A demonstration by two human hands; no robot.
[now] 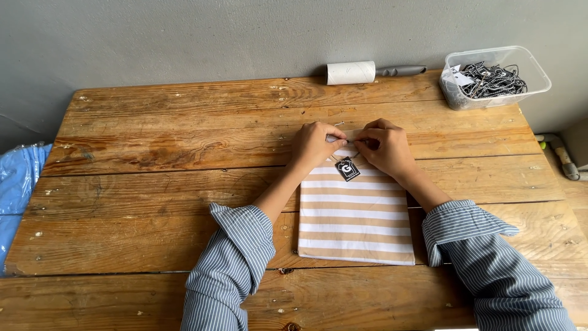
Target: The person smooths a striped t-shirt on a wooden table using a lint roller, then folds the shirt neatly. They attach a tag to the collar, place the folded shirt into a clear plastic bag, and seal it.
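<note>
The fingers of both hands pinch together at the top edge of a folded striped garment [355, 211], just above the centre of the frame. The left hand [315, 145] curls its fingers narrow around something small at the neckline; what it grips is too small to tell. The right hand [387, 147] mirrors it, fingertips closed tight and nearly touching the left ones. A small black hang tag [347, 168] lies on the cloth just below the two hands.

The garment is soft knit, folded to a neat rectangle, with broad tan and white bands running across. It lies flat on a worktop [153, 184] of rough, knotty wooden planks with pale flecks and dark seams.

Both forearms reach up from the bottom of the frame, bare to rolled cuffs of blue-and-white pinstriped sleeves.

At the upper right a clear plastic tub [533, 67] holds a tangle of black cords and tags. Beside it, against the grey wall, lies a white paper roll [350, 72] on a grey handle. Blue plastic wrapping [18, 184] shows at the left edge. The worktop's left half is bare wood.
</note>
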